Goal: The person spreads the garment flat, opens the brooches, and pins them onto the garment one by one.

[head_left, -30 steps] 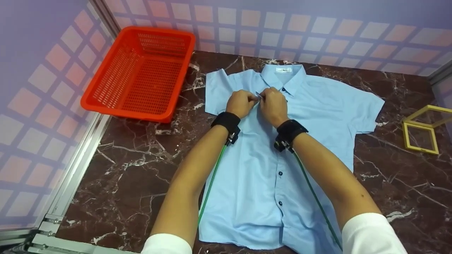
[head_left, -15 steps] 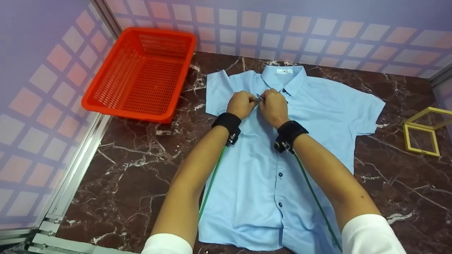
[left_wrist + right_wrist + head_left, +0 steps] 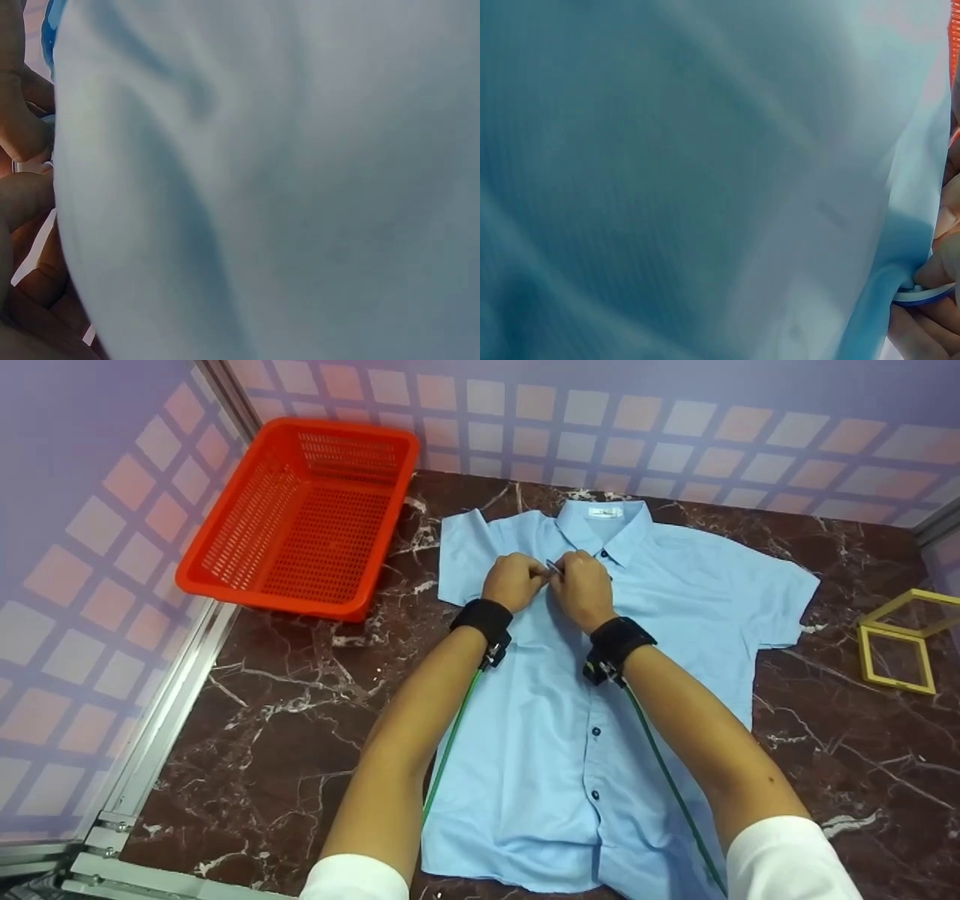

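I see a small white tag (image 3: pixel 604 512) inside the shirt (image 3: pixel 675 607) collar, but its words are too tiny to read.

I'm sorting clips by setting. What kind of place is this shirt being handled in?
Probably a staged recording booth, not a home. A dark marble-patterned tabletop is fenced by checked panel walls on metal rails. Both hands, left hand and right hand, pinch the blue shirt beside an orange basket.

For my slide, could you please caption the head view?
Both hands, left hand and right hand, pinch the placket of a light blue shirt below its collar, beside a red basket.
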`<state>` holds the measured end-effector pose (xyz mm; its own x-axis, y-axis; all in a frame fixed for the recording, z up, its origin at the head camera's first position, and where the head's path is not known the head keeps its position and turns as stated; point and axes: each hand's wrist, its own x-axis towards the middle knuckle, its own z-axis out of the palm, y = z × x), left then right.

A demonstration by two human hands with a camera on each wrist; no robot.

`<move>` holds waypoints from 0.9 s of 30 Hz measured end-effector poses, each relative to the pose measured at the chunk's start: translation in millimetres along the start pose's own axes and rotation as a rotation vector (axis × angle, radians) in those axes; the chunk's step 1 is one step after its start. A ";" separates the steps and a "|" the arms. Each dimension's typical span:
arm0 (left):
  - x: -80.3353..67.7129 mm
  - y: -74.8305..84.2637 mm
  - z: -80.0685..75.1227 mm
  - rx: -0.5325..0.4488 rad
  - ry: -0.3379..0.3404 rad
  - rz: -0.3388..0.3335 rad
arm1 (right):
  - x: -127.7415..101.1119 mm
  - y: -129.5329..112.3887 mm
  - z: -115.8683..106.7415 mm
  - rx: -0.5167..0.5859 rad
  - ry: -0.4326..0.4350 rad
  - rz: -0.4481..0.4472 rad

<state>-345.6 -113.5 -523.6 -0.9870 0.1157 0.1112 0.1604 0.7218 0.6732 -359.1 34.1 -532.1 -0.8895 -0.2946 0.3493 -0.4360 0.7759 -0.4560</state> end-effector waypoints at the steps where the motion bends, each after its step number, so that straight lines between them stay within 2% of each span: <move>1: 0.4 0.1 0.2 0.003 0.000 0.001 | -0.1 0.2 -0.5 0.004 -0.001 0.002; 12: 0.6 2.8 1.7 0.089 -0.011 -0.006 | 0.0 3.4 -4.6 0.014 -0.018 -0.002; 18: 1.4 0.9 2.4 0.228 -0.003 -0.026 | 0.4 5.5 -5.9 0.042 -0.057 -0.006; 22: 0.5 -1.6 0.8 0.338 -0.022 -0.057 | 0.0 8.6 -7.5 0.052 -0.091 -0.013; 27: -2.3 -4.3 -3.8 0.403 -0.048 -0.086 | -1.4 15.3 -15.0 0.031 -0.138 0.004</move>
<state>-344.0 -119.6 -524.0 -0.9974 0.0677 0.0262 0.0726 0.9385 0.3377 -362.6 54.8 -527.4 -0.9007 -0.3670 0.2325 -0.4345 0.7601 -0.4832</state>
